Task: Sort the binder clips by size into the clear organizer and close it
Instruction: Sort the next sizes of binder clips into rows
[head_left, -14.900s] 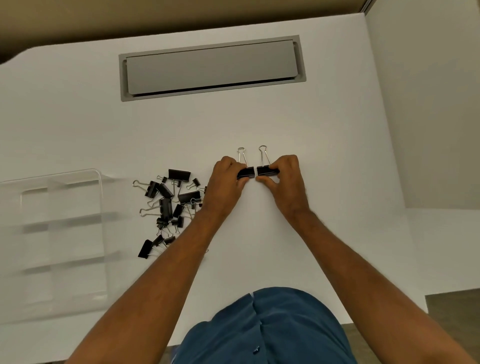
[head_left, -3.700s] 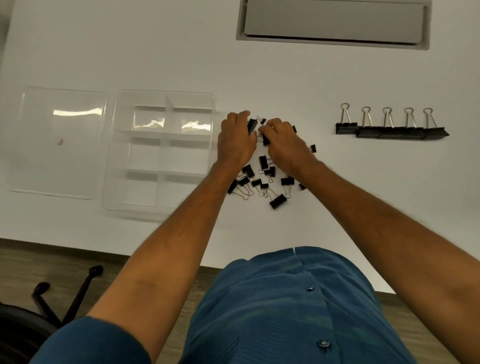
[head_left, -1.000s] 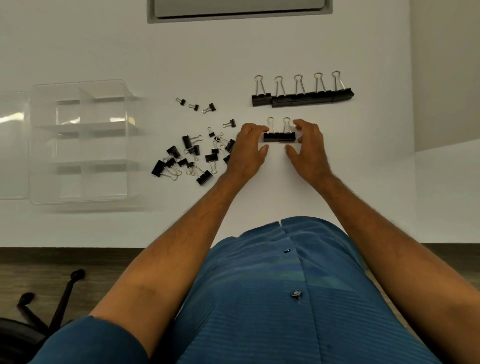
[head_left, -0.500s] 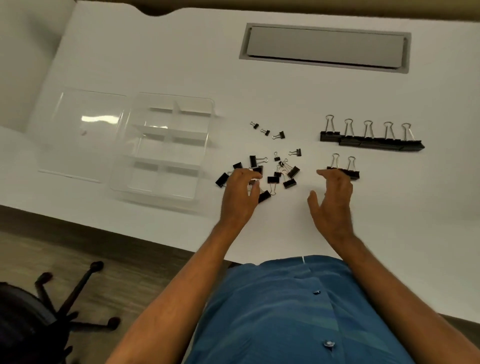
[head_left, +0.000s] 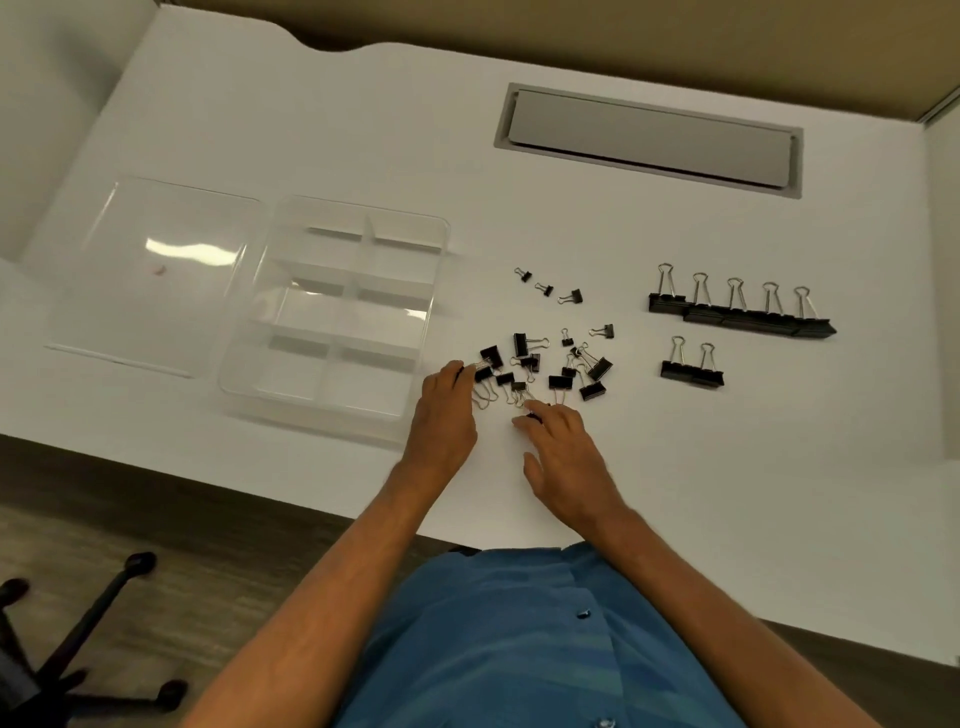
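**Both hands at the loose clip pile, organizer open and unfilled**

Landmark: the loose pile of binder clips (head_left: 545, 366) mid-desk, mixed small and medium black clips with wire handles at all angles.

Left hand (head_left: 447, 410) sits at the pile's left edge, fingers curled, tips touching a clip at that edge (head_left: 483, 371); cannot tell if it is actually pinched or only touched. Right hand (head_left: 563, 447) is at the pile's near edge, fingers loosely spread and bent, fingertips (head_left: 522, 423) on or over a small clip there; grip unclear, partly hidden by the fingers.

Clear organizer (head_left: 249, 374) lies left of the pile, just beside the left hand, lid off, dividers visible, no clips seen in its compartments. Its clear lid (head_left: 93, 291) lies flat further left of the pile, touching or nearly touching the organizer's side.

Beyond the pile, three tiny clips (head_left: 545, 288) sit in a short line, apart from it. Right of the pile, a row of five large clips (head_left: 737, 314) stands side by side, handles up. Two medium clips (head_left: 691, 373) sit paired between that row and the desk's near edge, well right of the pile.

White desk (head_left: 311, 130); grey cable hatch (head_left: 649, 137) far beyond the pile. Blue shirt (head_left: 519, 649) at the bottom of the view; chair base (head_left: 78, 649) on the floor, lower left.
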